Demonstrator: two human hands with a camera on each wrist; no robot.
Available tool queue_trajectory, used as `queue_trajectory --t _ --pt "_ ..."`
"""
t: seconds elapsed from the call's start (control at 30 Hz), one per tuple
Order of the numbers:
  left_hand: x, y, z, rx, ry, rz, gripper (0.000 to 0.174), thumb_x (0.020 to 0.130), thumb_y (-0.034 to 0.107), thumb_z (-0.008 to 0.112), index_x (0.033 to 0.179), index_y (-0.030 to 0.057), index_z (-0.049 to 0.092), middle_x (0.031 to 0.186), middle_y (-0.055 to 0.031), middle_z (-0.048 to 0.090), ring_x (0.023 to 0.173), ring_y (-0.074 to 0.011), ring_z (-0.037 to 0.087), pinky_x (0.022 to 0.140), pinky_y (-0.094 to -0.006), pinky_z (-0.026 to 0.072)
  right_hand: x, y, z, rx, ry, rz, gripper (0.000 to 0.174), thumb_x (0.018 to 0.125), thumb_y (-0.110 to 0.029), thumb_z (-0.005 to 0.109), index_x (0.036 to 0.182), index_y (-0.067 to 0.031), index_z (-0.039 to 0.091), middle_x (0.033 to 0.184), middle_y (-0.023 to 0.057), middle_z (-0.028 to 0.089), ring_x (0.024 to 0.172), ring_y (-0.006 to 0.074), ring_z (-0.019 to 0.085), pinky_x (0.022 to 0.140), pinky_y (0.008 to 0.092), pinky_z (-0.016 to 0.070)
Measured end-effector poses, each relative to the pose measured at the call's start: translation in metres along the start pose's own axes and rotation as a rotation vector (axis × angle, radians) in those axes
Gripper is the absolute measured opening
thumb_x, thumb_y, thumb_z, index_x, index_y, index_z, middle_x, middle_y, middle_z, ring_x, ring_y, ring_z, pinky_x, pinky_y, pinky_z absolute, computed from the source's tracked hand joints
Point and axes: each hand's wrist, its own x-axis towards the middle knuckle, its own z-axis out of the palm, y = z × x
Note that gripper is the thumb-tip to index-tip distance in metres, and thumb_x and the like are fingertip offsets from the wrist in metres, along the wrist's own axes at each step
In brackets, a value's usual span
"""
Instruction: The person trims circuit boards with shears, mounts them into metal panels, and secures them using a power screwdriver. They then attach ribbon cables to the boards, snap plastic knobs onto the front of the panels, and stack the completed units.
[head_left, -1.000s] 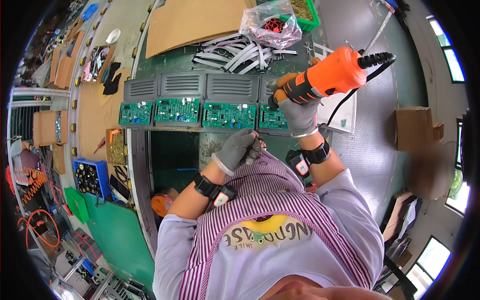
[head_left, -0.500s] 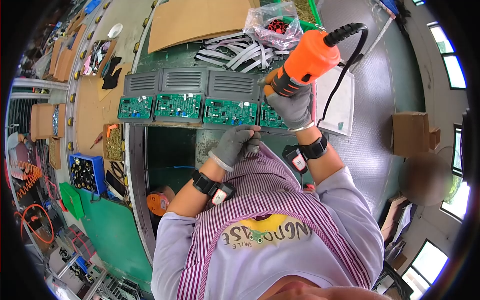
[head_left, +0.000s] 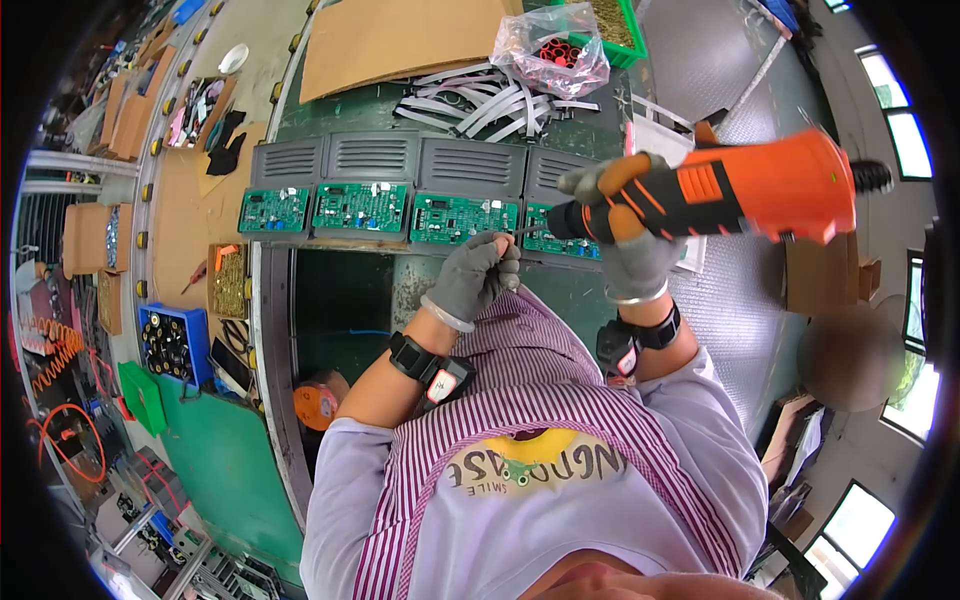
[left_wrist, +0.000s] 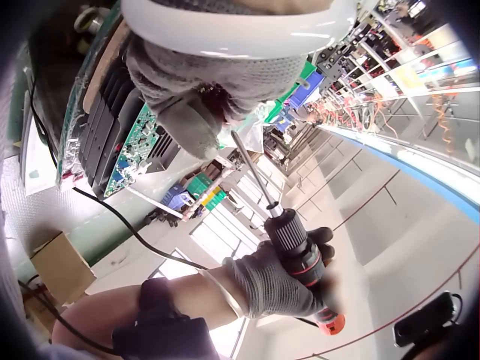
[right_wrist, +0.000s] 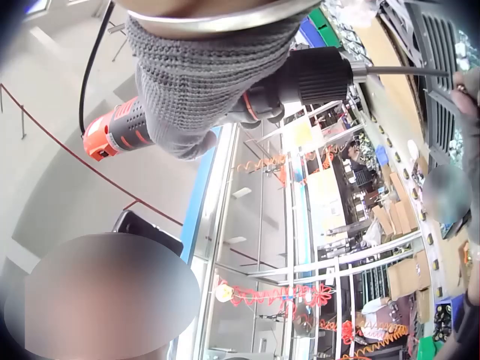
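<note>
My gloved right hand (head_left: 640, 255) grips an orange and black electric screwdriver (head_left: 700, 195), held nearly level, its bit pointing left. In the left wrist view the long steel bit (left_wrist: 253, 171) reaches from the black chuck (left_wrist: 285, 229) toward my other hand. My gloved left hand (head_left: 475, 278) is curled, its thumb and finger pinched right at the bit's tip; whatever small thing they pinch is hidden and I cannot tell its kind. Just behind the hands, green circuit boards (head_left: 465, 220) lie in a row on grey slotted covers (head_left: 472, 165).
White flat strips (head_left: 490, 105) lie behind the covers, next to a cardboard sheet (head_left: 400, 45). A clear bag (head_left: 550, 50) with red rings stands by a green bin (head_left: 625, 40). At the left are a blue crate (head_left: 195, 335) and a box of brass-coloured parts (head_left: 228, 285).
The screwdriver has swung from a steep tilt to nearly level, its body moving right and toward me. Its bit now meets the left hand's fingertips. The left hand has moved only slightly.
</note>
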Motion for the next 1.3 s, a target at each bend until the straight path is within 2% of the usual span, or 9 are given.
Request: queue_trajectory --t 0.1,0.13,0.23,0.33,0.63,0.83,0.93,1.23,1.3 --pt "0.000 0.000 0.003 0.028 -0.015 -0.001 0.013 0.088 0.017 0.053 0.091 0.0049 0.053 0.077 -0.0037 0.056 0.064 -0.0120 0.053 0.057 -0.0251 0.0455 -0.013 -0.007 0.001 -0.036 0.019 0.007 0.024 0.070 0.008 0.054 0.092 -0.0011 0.047 0.082 0.0112 0.057 0.084 0.0267 0.059 0.082 0.0436 0.0469" --pt "0.000 -0.001 0.004 0.050 -0.007 0.000 0.014 0.087 0.018 0.053 0.091 0.0048 0.053 0.077 -0.0034 0.056 0.064 -0.0119 0.052 0.057 -0.0252 0.0455 -0.016 -0.007 -0.001 -0.019 -0.004 0.001 0.024 0.072 0.005 0.058 0.093 -0.0016 0.047 0.084 0.0117 0.057 0.086 0.0269 0.058 0.082 0.0434 0.0465" --pt "0.000 -0.002 0.011 0.071 -0.012 0.020 0.015 0.088 0.018 0.052 0.091 0.0041 0.053 0.075 -0.0033 0.055 0.063 -0.0122 0.051 0.057 -0.0256 0.0448 -0.019 -0.008 0.005 -0.050 0.059 -0.042 0.034 0.074 -0.021 0.069 0.093 -0.0014 0.049 0.080 0.0122 0.057 0.077 0.0240 0.059 0.076 0.0432 0.0493" --pt "0.002 -0.005 0.008 0.068 -0.071 0.022 0.015 0.088 0.018 0.051 0.093 0.0035 0.052 0.076 -0.0034 0.054 0.063 -0.0126 0.051 0.057 -0.0262 0.0442 -0.024 -0.009 -0.002 0.054 -0.002 -0.018 0.027 0.073 -0.002 0.065 0.095 -0.0019 0.048 0.087 0.0121 0.058 0.089 0.0275 0.058 0.083 0.0438 0.0457" --pt "0.001 -0.008 0.009 0.058 -0.151 0.007 0.015 0.089 0.019 0.051 0.094 0.0042 0.051 0.079 -0.0036 0.054 0.064 -0.0121 0.049 0.057 -0.0257 0.0429 -0.028 -0.014 -0.008 0.006 -0.039 -0.040 0.030 0.073 -0.004 0.065 0.099 -0.0018 0.049 0.088 0.0117 0.059 0.090 0.0265 0.057 0.083 0.0417 0.0458" --pt "-0.003 -0.010 0.013 0.055 -0.138 -0.009 0.019 0.090 0.022 0.048 0.091 0.0037 0.050 0.075 -0.0013 0.049 0.062 -0.0108 0.044 0.055 -0.0240 0.0389 -0.029 -0.013 -0.006 0.045 -0.065 -0.075 0.031 0.073 -0.006 0.067 0.099 -0.0016 0.049 0.088 0.0107 0.059 0.090 0.0248 0.058 0.083 0.0412 0.0458" --pt "-0.003 -0.012 0.014 0.061 -0.064 -0.061 0.020 0.090 0.023 0.047 0.090 0.0036 0.049 0.074 -0.0007 0.047 0.062 -0.0105 0.042 0.055 -0.0233 0.0367 -0.027 -0.009 -0.011 0.071 -0.116 -0.067 0.032 0.073 -0.008 0.067 0.099 -0.0025 0.049 0.088 0.0109 0.059 0.088 0.0236 0.058 0.083 0.0412 0.0457" --pt "0.001 -0.019 0.007 -0.035 -0.120 -0.099 0.016 0.090 0.020 0.046 0.090 0.0039 0.049 0.075 -0.0007 0.047 0.062 -0.0098 0.039 0.054 -0.0223 0.0356 -0.025 -0.008 -0.010 0.131 -0.068 0.003 0.035 0.070 -0.011 0.071 0.094 -0.0015 0.048 0.085 0.0120 0.059 0.084 0.0226 0.059 0.082 0.0412 0.0468" --pt "0.000 -0.018 0.014 -0.018 -0.102 -0.061 0.017 0.090 0.020 0.046 0.091 0.0040 0.049 0.074 -0.0007 0.047 0.061 -0.0096 0.039 0.052 -0.0218 0.0346 -0.026 -0.008 -0.010 0.111 -0.044 0.022 0.034 0.070 -0.011 0.071 0.094 -0.0018 0.049 0.084 0.0117 0.059 0.084 0.0225 0.059 0.081 0.0409 0.0473"
